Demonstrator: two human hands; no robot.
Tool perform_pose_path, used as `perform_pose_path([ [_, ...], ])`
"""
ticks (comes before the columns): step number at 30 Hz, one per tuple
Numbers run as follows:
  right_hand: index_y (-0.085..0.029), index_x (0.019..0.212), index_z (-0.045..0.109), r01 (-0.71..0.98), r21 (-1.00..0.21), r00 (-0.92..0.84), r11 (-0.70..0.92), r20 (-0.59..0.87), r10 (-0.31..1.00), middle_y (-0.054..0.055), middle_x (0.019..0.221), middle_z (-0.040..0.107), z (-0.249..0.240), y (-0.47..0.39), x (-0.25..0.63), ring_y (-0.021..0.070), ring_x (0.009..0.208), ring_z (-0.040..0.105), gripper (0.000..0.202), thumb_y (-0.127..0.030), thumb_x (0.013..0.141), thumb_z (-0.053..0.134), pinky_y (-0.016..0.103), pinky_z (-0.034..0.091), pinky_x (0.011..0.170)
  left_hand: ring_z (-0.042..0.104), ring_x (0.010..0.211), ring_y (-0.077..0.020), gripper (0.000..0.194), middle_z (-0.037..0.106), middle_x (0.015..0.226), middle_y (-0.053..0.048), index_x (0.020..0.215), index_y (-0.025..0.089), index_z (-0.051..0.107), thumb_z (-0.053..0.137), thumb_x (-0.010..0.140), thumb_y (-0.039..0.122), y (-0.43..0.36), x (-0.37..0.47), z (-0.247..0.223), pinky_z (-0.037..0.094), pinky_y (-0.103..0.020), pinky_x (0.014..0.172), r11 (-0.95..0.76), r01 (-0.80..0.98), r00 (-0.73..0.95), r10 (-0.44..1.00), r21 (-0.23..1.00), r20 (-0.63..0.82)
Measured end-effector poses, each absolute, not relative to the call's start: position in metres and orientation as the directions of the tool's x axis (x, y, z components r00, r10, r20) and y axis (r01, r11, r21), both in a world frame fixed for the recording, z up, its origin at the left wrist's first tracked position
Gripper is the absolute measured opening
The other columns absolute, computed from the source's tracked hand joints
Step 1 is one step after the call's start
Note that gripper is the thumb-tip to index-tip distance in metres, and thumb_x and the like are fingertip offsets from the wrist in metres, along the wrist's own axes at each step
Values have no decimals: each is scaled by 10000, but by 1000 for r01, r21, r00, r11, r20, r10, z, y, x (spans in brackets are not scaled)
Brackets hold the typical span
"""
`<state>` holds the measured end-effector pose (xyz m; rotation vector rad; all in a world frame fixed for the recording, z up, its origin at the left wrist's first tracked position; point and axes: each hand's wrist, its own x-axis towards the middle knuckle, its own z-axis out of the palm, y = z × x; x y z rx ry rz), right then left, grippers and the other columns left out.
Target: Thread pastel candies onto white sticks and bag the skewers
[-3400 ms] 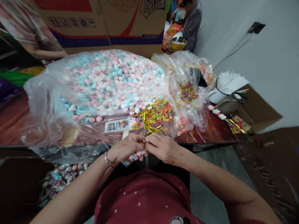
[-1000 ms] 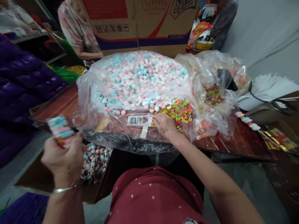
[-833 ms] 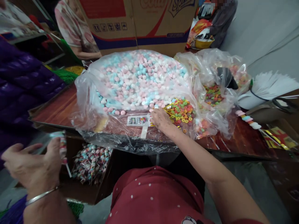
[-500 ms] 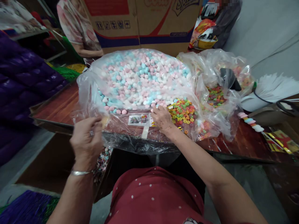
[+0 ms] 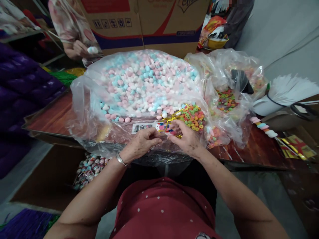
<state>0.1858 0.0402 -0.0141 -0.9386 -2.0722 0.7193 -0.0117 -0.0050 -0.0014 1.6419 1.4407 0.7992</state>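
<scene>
My left hand [image 5: 143, 142] is over the table's front edge, thumb and fingers drawn together; what they pinch, if anything, is too small to make out. Close by on the right, my right hand [image 5: 186, 137] has its fingers curled in toward the thumb, and its grip is likewise unclear. Just beyond the fingertips lie a colourfully printed packet [image 5: 161, 126], a white label with pictures [image 5: 142, 128] and gold twist ties [image 5: 171, 118]. Orange, green and yellow ring gummies [image 5: 193, 117] lie beside the right hand. Behind is a large clear bag of pink, blue and white marshmallows [image 5: 147, 79].
More bagged gummies [image 5: 226, 99] stand right, beside a marshmallow skewer [image 5: 264, 127] and a container of white sticks [image 5: 291, 91]. Below left, a cardboard box [image 5: 47, 176] holds wrapped skewers [image 5: 89, 167]. Across the table another person's hand [image 5: 80, 49] holds marshmallows. A large carton [image 5: 149, 26] stands behind.
My left hand has moved right and in to meet my right hand, which has drawn back slightly from the printed packet. The other person's hand now shows with marshmallows.
</scene>
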Motion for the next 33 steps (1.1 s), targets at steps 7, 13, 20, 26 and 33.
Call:
perform_pose_path([
  [7, -161, 850, 656, 319, -814, -509, 485, 285, 812, -11, 754, 649, -13, 29, 196, 104, 667, 571, 155, -245, 881, 529, 215, 438, 617, 527, 653, -117, 129, 607, 702, 21, 803, 169, 602, 564, 842, 286, -13, -2, -6, 395, -213, 609, -165, 501, 211, 975, 850, 65],
  [13, -179, 873, 640, 338, -589, -600, 735, 466, 650, 28, 783, 633, -14, 26, 204, 143, 768, 570, 195, -209, 936, 459, 270, 452, 719, 509, 589, -112, 215, 589, 618, 28, 708, 181, 607, 520, 868, 297, -19, 0, -8, 373, -206, 572, -246, 578, 272, 957, 778, 101],
  [20, -175, 701, 560, 468, -353, -580, 810, 569, 583, 36, 665, 552, -19, 19, 208, 158, 667, 459, 374, -305, 995, 369, 293, 373, 655, 525, 610, -115, 188, 618, 676, 13, 818, 170, 630, 558, 853, 340, -26, 9, -18, 410, -208, 589, -158, 437, 195, 978, 886, 78],
  [26, -171, 732, 576, 516, -358, -566, 778, 540, 624, 42, 698, 589, -18, 1, 223, 157, 702, 514, 394, -346, 998, 345, 286, 403, 697, 561, 587, -122, 253, 635, 641, 5, 740, 183, 641, 519, 872, 361, -36, 16, -24, 437, -197, 570, -226, 479, 231, 965, 848, 127],
  [33, -169, 1079, 583, 945, -321, 116, 65, 514, 850, 78, 978, 655, -15, 17, 364, 183, 870, 583, 292, -265, 973, 329, 285, 453, 759, 600, 516, -124, 282, 686, 627, -7, 799, 186, 674, 519, 857, 415, -44, 9, -27, 470, -183, 501, -308, 545, 187, 951, 780, 246],
])
